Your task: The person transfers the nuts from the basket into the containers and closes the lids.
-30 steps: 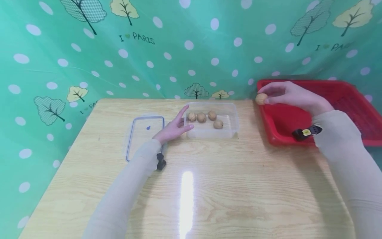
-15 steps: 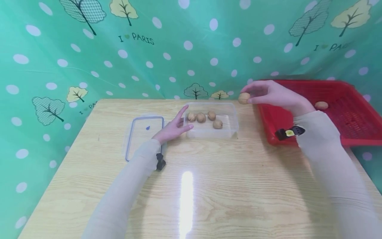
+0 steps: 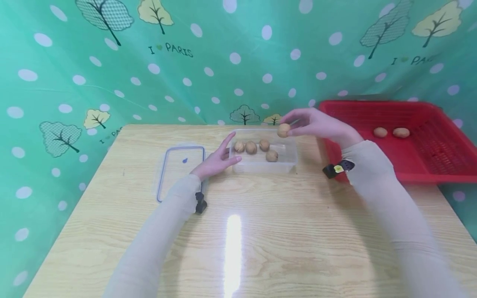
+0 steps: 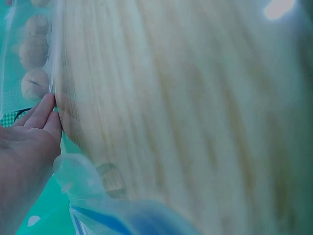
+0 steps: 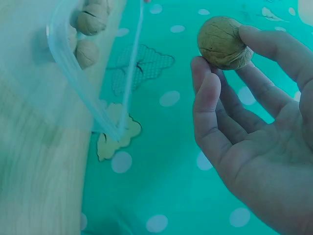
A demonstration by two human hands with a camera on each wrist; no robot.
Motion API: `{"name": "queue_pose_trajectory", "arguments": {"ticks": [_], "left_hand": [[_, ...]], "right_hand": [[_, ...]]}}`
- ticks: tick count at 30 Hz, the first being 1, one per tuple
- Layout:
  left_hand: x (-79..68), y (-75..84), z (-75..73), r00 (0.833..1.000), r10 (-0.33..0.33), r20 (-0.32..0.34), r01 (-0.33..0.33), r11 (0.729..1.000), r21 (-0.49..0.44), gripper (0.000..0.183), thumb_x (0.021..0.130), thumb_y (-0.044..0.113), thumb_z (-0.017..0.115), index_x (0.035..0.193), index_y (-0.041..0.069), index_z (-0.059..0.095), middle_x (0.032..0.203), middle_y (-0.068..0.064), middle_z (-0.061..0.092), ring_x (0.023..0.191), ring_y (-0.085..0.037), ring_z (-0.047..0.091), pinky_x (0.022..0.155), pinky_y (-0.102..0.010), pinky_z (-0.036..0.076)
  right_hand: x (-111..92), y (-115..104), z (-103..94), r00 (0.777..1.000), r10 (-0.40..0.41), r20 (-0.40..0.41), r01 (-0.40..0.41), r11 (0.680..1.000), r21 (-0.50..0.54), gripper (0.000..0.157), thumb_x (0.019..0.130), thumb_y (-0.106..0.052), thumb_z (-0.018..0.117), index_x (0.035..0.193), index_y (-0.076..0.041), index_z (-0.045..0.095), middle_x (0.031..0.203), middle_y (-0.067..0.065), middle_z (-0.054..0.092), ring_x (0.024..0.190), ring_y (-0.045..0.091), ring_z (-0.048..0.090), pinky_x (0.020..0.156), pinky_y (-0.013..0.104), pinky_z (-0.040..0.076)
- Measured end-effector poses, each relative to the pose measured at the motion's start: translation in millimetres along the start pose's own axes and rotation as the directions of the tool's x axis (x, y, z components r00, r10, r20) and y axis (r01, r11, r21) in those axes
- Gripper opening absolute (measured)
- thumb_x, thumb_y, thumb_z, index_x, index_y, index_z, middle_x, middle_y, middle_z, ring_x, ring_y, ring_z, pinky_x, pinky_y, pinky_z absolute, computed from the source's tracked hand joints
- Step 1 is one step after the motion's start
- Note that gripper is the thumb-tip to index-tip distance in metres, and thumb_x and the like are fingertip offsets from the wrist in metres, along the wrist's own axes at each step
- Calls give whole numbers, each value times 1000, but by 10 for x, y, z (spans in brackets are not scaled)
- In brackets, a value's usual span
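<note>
My right hand point(image 3: 314, 124) pinches a walnut point(image 3: 283, 130) between thumb and fingertips, over the back right part of a clear plastic box point(image 3: 264, 167). The right wrist view shows the same walnut point(image 5: 225, 43) from close by, with its ridged tan shell. Several other walnuts point(image 3: 251, 147) lie on the box's floor, mostly toward its left side. At the box's left end rests my left hand point(image 3: 216, 161), its thumb and forefinger spread along the wall. In the left wrist view, straight fingers point(image 4: 41, 115) touch the box's side near the walnuts point(image 4: 34, 51).
A clear lid with a blue seal point(image 3: 164, 174) lies on the wooden table point(image 3: 283, 231), left of the box. At the right stands a red plastic basket point(image 3: 439, 179) holding two walnuts point(image 3: 401, 132). A green patterned cloth point(image 3: 208, 49) hangs behind the table.
My right hand has carried its walnut leftward from the red basket's rim to above the clear box. This uncovers two walnuts in the basket. The left hand has stayed in place.
</note>
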State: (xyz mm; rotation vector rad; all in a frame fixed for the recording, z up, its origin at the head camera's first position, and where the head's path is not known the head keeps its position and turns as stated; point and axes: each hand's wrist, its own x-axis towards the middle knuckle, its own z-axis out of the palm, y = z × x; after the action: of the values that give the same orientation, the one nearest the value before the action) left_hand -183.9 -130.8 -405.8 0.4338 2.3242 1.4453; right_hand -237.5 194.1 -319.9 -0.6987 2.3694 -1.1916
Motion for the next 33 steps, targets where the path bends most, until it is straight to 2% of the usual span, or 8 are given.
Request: {"name": "queue_pose_trajectory", "arguments": {"ticks": [9,12,16,18,25,33], "left_hand": [[1,-18,-1,1000,-13,-4,13,1000,4,84,97,26,60,157,26,1,157,-23,9,137,-42,29,106,-54,34],[67,-140,6,1000,-3,-11,3,1000,-7,85,96,28,61,157,29,1,158,-22,9,137,-42,29,106,-55,33],[167,-328,21,1000,15,-22,-15,1000,-17,86,95,33,63,155,38,1,157,-20,13,137,-39,30,105,-55,34],[188,-368,27,999,23,-30,-24,1000,-13,86,94,35,63,154,42,2,157,-20,16,137,-37,32,105,-54,35],[196,-382,29,999,0,-53,1,1000,3,84,93,40,64,150,53,4,157,-19,19,136,-35,34,106,-50,35],[207,-372,22,999,-2,-44,2,1000,-3,87,92,39,65,151,50,2,155,-23,19,137,-36,32,108,-48,33]], "right_hand": [[190,69,177,996,-79,37,78,996,39,41,89,-12,70,128,-5,58,124,9,58,113,27,57,95,40,48],[228,73,237,994,-103,40,101,994,35,39,90,-10,68,127,-4,59,124,10,59,113,27,56,95,39,48],[258,71,317,993,-106,46,103,993,52,38,90,-10,67,127,-3,59,124,9,59,112,25,55,96,39,47],[271,68,357,994,-99,51,95,993,74,39,90,-10,67,128,-3,59,125,8,58,112,25,56,97,40,46],[344,108,489,994,-88,58,81,990,112,39,91,-11,68,128,-4,58,126,10,57,115,27,52,100,42,43],[429,211,605,995,-68,69,58,989,133,39,90,-13,68,128,-7,59,125,8,58,114,25,53,100,43,42]]}}
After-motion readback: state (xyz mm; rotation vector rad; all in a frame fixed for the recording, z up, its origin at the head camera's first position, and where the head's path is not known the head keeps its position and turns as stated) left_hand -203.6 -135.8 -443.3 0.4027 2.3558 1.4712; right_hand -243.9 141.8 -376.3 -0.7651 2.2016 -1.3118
